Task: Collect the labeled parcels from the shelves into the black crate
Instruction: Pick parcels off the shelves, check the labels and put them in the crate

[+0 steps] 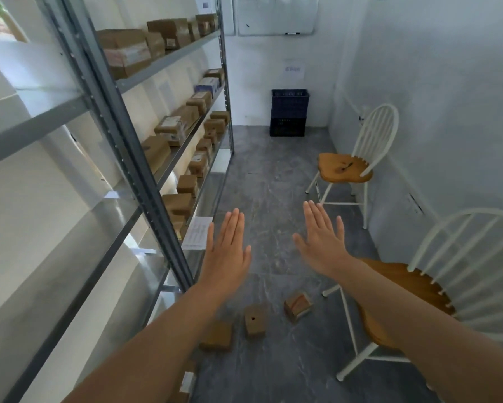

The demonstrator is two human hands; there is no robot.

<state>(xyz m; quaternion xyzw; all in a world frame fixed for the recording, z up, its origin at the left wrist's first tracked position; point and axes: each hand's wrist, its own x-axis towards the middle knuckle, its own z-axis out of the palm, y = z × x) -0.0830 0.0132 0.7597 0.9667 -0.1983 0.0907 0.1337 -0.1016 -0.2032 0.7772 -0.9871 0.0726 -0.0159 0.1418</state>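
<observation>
Flat left hand and right hand, fingers straight, empty; 3 boxy cardboard parcels on marbled floor.

brown cardboard parcels line the metal shelves; three parcels lie on the floor; stacked black crates stand against the far wall.

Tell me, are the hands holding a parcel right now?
No, the left hand and the right hand are both held out with straight fingers and nothing in them, above three small boxes lying on the floor.
</observation>
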